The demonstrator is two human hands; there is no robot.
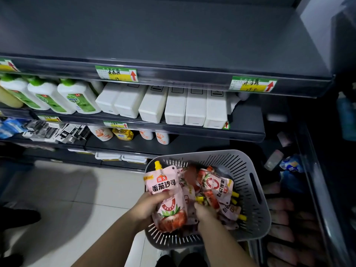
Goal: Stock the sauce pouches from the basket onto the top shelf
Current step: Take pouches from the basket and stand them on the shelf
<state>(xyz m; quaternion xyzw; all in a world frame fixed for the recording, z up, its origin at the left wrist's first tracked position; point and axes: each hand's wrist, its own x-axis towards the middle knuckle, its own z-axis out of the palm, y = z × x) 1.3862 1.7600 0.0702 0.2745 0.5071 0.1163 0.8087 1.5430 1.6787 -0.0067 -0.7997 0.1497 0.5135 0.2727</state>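
Gripping a pink, yellow-capped tomato sauce pouch [165, 189] in the left hand [148, 207], thumb curled across its front, cap pointing up. Holding it over the left side of a grey slotted plastic basket [250, 170], low and to the right. Reaching into the heap of matching pink pouches [217, 185] with the right hand [204, 211], fingertips buried among them; cannot tell whether closed on anything. Up above, well apart from the basket: a dark grey metal top shelf [173, 35], green-and-yellow price tags [116, 73] along its front lip. One level down: white bottles with green caps [77, 97] beside a row of white rectangular boxes [175, 106].
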